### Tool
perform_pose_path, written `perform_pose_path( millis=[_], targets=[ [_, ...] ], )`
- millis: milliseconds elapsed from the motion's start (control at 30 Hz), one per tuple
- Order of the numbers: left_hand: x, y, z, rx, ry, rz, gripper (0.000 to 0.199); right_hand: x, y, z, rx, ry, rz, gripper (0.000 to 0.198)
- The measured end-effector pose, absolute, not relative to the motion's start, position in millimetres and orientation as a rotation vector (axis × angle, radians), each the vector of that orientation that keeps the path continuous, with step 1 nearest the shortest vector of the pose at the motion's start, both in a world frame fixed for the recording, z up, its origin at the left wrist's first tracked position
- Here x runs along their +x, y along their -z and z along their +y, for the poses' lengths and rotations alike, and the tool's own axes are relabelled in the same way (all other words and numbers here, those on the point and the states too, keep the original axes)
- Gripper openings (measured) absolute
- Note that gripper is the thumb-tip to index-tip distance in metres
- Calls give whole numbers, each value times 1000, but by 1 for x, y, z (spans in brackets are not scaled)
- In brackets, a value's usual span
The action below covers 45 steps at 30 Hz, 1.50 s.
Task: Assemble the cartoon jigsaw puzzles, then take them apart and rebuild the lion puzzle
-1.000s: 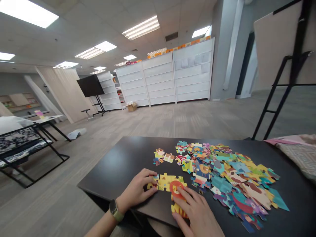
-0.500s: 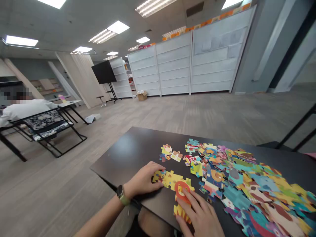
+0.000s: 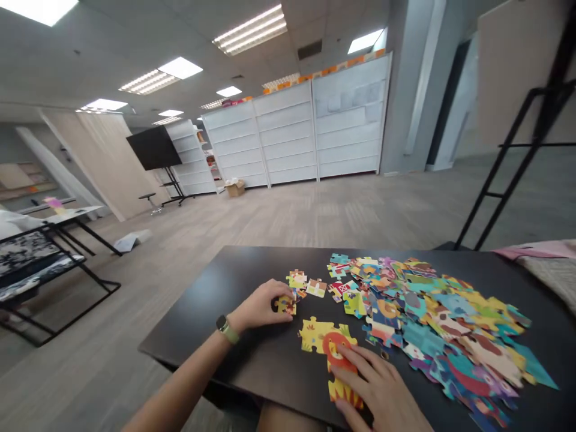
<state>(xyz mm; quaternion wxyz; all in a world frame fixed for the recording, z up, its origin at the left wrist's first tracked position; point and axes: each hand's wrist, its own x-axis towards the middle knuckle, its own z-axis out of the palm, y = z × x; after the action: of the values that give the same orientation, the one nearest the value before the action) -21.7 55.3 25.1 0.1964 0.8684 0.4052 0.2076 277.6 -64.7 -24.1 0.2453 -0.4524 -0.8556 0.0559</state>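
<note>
My left hand [image 3: 260,309], a watch on its wrist, grips a small puzzle piece [image 3: 287,305] between thumb and fingers. That piece is apart from the joined lion pieces [image 3: 317,335], which show yellow ground and a red-maned lion. Across the lion's lower part lies my right hand [image 3: 380,384], fingers stretched out and touching the pieces, partly covering them. Just beyond my left hand are a few loose pieces, among them a brown-and-cream piece [image 3: 317,288]. To the right spreads a large heap of colourful puzzle pieces [image 3: 423,312].
The dark table [image 3: 211,312] has its left corner and front edge close to me. A grey cloth item [image 3: 549,270] sits at the right edge. Farther off are a black-framed chair [image 3: 40,282], a screen on a stand [image 3: 153,147] and white shelving panels [image 3: 288,138].
My left hand has drawn its puzzle piece away from the lion pieces' left end, toward the loose pieces behind. My right hand stays on the lion. The view has turned right.
</note>
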Motion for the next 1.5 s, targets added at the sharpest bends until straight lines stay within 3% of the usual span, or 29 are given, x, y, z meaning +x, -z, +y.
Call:
perform_pose_path(
  millis=[167, 433, 667, 767, 933, 1100, 1267, 1500],
  targets=[
    [-17, -9, 90, 2477, -557, 990, 37, 275, 19, -67, -1312, -234, -2313, 32],
    [-26, -12, 75, 2504, -679, 875, 37, 275, -4, -71, -1346, -423, -2309, 39],
    [-39, -11, 76, 2525, -371, 906, 33, 273, -19, -74, -1423, -687, -2271, 40],
    [-43, -10, 80, 2507, -358, 955, 22, 267, -13, -80, -1348, -738, -2276, 42],
    [-45, 3, 87, 2494, -408, 953, 14, 270, -8, -70, -1277, -574, -2149, 47],
    [-41, 17, 91, 2512, -558, 901, 17, 355, -46, 5, -1874, -205, -1708, 43],
    [-41, 20, 95, 2488, -660, 925, 23, 421, -38, 51, -2066, -242, -1492, 60],
    [-43, 31, 104, 2473, -637, 905, 26, 417, 0, 66, -1826, -208, -1387, 48]
  ],
)
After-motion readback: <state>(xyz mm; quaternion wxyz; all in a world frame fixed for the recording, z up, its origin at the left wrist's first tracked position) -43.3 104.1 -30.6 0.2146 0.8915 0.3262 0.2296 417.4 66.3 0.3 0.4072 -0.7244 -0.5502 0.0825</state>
